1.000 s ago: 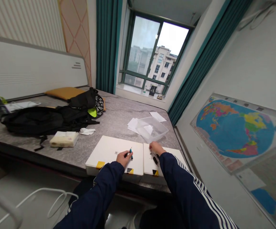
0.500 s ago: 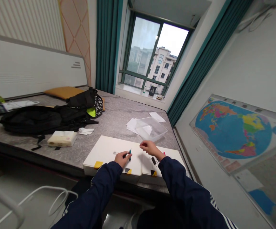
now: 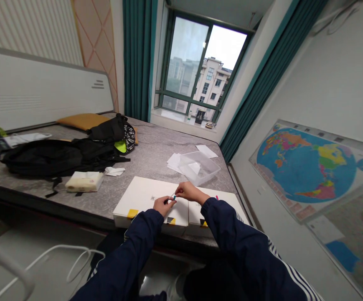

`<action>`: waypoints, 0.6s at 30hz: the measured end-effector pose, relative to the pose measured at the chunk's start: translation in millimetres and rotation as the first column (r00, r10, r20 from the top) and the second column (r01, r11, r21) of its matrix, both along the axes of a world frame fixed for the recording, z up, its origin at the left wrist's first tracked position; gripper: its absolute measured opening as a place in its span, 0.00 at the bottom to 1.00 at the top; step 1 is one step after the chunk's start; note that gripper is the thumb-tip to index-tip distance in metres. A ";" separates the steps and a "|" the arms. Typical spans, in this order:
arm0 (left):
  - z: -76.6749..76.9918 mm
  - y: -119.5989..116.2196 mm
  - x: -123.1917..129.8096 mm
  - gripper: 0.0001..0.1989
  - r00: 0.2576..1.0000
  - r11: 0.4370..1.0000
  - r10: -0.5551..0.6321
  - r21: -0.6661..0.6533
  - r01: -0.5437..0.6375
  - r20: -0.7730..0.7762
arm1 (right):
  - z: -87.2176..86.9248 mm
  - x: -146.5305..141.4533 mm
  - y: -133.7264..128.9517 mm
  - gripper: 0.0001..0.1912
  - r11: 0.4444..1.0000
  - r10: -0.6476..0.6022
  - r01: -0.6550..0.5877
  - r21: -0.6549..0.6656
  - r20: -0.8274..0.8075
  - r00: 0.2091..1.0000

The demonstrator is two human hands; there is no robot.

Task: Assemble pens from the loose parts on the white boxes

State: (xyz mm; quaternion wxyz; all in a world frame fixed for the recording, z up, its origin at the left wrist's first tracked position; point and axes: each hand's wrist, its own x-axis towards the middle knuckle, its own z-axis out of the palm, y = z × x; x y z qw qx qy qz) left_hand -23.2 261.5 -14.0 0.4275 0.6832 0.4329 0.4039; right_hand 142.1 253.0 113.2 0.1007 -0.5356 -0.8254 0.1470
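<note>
My left hand [image 3: 164,205] sits over the left white box [image 3: 140,194] and pinches a thin blue pen-like item [image 3: 173,197]. My right hand [image 3: 189,192] has crossed inward, its fingertips closed on the item's blue end. The two hands touch or nearly touch there. The right white box [image 3: 223,205] lies beside the left one, partly under my right sleeve. A small pink mark [image 3: 217,197] shows on it. Both boxes have yellow and black corner labels. The black item seen earlier is hidden.
A transparent plastic tub [image 3: 198,168] stands just beyond the boxes, on loose white papers [image 3: 174,163]. To the left lie a tissue pack [image 3: 83,182] and a black backpack [image 3: 40,158]. The mattress edge runs close beneath the boxes, with a wall map [image 3: 306,167] to the right.
My right hand has left the right box and moved left to the blue item. The black item on that box no longer shows. The view has shifted slightly.
</note>
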 end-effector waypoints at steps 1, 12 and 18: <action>-1.0 0.4 0.1 0.18 1.000 1.000 0.000 0.006 0.000 0.000 | 1.0 0.0 -0.1 0.07 1.000 -0.001 0.001 0.012 0.008 1.000; -7.5 2.3 0.6 0.19 0.999 0.999 -0.029 0.040 0.030 -0.012 | -9.8 -9.6 -4.0 0.05 0.999 -0.043 0.043 -0.033 -0.013 0.999; -4.6 1.6 0.0 0.20 1.000 0.999 -0.012 0.042 0.011 0.014 | 12.9 18.8 -12.5 0.19 0.988 -0.149 0.151 0.012 -0.123 0.981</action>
